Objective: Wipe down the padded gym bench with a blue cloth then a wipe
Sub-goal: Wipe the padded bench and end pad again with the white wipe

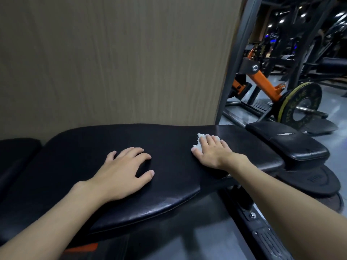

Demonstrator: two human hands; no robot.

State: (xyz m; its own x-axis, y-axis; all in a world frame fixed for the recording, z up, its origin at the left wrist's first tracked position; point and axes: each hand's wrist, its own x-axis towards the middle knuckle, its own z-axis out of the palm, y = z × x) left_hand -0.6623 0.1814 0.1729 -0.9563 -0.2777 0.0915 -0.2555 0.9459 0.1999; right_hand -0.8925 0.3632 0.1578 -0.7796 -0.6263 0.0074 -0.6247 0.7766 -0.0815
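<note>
Right hand [212, 152] is down flat on the white wipe [202, 137], fingers straight and pressing it into the padded bench [169, 143]. There's no pinch or curl, so I'd say the flat palm is there to spread the pressure and drag as much of the wipe across the vinyl as it can. The wipe sits toward the far right end of the long pad, close to the back edge, with its crumpled fringe poking out past the fingertips.

Left hand [122, 173] holds nothing. It's spread out with the fingers lightly arched, resting on the middle of the same pad, well apart from the right. My read is that it's a brace, taking my weight as I lean in while the other arm works.

No blue cloth anywhere in my view, so I judge the cloth stage finished and this the wipe stage. The short pad [300, 147] beyond the right hand, the one with a torn pale patch on top, looks like it still needs doing. The wipe looks ragged and bunched — it could roll up under the palm if I push too hard. The near edge of the bench is scuffed, so I'd go gently there.
</note>
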